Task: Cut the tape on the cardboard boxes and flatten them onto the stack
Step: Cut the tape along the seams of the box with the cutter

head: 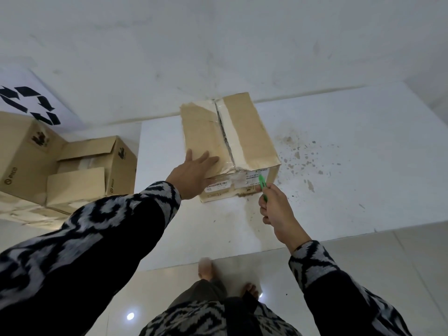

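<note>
On my feed, an open cardboard box sits at the left on a pile of flattened cardboard. Its flaps are folded inward, and I can make out pale folded cardboard or paper inside, though not clearly enough to say which. A taller box stands against it on its far left side, below a white sheet with a black recycling symbol.

The task's box rests on the white worktop, its far end close to the wall. It is closed, so I cannot see what it holds. Its long axis runs away from me toward the wall, leaning slightly to the left at the far end. A strip of pale tape follows that same axis down the middle of the top, with a dark slit open along the seam beside it. The near face carries printed labels.

My left hand lies flat with fingers spread and straight, pressing on the top's near-left corner. My right hand is curled round a green cutter, just in front of the box's near-right corner; the cutter's tip points up and away, touching or just short of the label on the near face, I cannot tell which. The box lies ahead of both hands, between them. Brown stains speckle the worktop to the right of the box.
</note>
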Demonstrator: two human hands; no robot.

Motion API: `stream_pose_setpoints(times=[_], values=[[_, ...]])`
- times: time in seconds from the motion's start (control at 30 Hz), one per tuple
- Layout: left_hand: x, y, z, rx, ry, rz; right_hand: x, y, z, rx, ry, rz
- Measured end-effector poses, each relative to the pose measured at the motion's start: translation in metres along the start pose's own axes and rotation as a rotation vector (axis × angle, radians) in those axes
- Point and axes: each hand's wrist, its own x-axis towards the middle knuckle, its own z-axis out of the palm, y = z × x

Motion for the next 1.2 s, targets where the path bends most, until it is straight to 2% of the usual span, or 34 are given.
stream_pose_setpoints(times=[0.17, 0.37, 0.47, 0.73, 1.2], values=[[0.002, -0.012, -0.014, -0.010, 0.054, 0.054, -0.001, -0.024, -0.002, 0.008, -0.067, -0.015], [0.015, -0.022, -0.055, -0.171, 0.313, 0.098, 0.000, -0.075, 0.004, 0.011, -0.114, -0.081], [0.023, -0.025, -0.075, -0.213, 0.379, 0.096, 0.002, -0.103, 0.009, 0.020, -0.106, -0.129], [0.036, -0.031, -0.096, -0.262, 0.421, 0.058, 0.014, -0.142, 0.022, -0.042, -0.063, -0.174], [0.039, -0.040, -0.085, -0.244, 0.430, 0.107, 0.015, -0.151, 0.041, -0.092, -0.001, -0.100]])
